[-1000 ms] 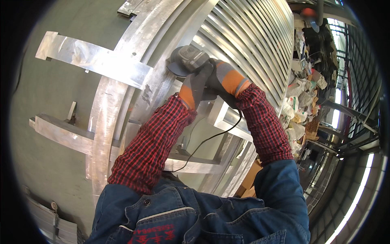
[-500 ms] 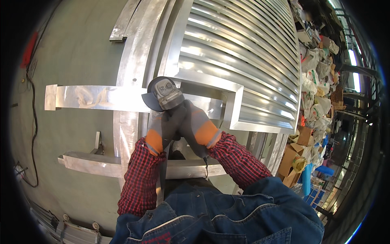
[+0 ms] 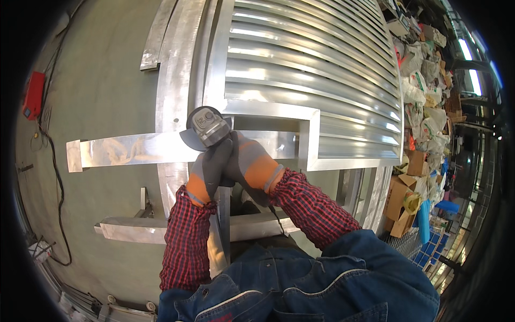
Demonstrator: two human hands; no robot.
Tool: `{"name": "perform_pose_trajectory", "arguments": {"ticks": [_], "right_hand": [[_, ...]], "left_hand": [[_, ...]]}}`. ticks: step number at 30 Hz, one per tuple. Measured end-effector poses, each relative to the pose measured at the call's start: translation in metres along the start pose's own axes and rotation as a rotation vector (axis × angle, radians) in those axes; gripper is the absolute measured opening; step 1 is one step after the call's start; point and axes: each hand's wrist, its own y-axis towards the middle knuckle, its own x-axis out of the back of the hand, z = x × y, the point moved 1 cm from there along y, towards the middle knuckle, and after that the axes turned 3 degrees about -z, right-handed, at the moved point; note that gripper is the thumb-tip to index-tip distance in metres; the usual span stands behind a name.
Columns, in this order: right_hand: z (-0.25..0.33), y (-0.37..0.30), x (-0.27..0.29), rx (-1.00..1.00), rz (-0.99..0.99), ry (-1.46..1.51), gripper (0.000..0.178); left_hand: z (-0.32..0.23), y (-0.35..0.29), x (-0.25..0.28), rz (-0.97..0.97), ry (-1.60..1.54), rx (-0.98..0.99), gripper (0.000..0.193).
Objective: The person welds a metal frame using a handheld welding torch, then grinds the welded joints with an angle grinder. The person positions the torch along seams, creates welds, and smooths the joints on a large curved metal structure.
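Observation:
An angle grinder (image 3: 208, 125) with a dark disc guard is gripped by both my hands, which wear grey and orange gloves. My left hand (image 3: 210, 167) is closed on it at the left. Wrapped round its body from the right is my right hand (image 3: 245, 161), fingers partly hidden. The grinder's head is at the lower left corner of a silver louvered metal panel (image 3: 300, 80). Below the head runs a flat metal crossbar (image 3: 120, 149). Whether the disc touches the metal is hidden by the guard and head.
A long metal beam (image 3: 174, 91) runs along the panel's left side. Nearer me lies another crossbar (image 3: 134, 229). A red box (image 3: 34, 95) and a black cable (image 3: 58, 185) are on the floor at left. Bags and cardboard boxes (image 3: 401, 206) pile up at right.
My view has turned slightly. The grinder, still in both hands, sits a little closer to the panel's lower left corner.

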Motion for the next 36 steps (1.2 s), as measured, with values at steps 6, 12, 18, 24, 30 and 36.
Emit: {"name": "perform_pose_trajectory", "arguments": {"ticks": [6,12,18,24,30,36], "right_hand": [[-0.011,0.002,-0.001,-0.009,0.06,0.02,0.045],[-0.018,0.003,-0.004,-0.108,0.009,0.029,0.044],[-0.01,0.003,0.007,0.038,0.052,-0.011,0.044],[-0.012,0.001,0.02,-0.012,0.083,0.063,0.041],[-0.005,-0.001,0.025,0.012,0.04,0.1,0.047],[-0.01,0.001,0.03,-0.066,0.044,0.129,0.053]], "left_hand": [[-0.01,-0.001,-0.003,0.026,0.218,-0.166,0.062],[-0.013,0.003,-0.007,0.025,0.027,-0.016,0.063],[-0.014,0.0,-0.009,-0.026,0.039,0.011,0.068],[-0.019,0.01,-0.014,0.05,0.111,-0.018,0.068],[-0.018,0.012,-0.011,0.031,0.101,0.006,0.067],[-0.006,0.026,-0.01,0.015,0.223,-0.272,0.064]]}}
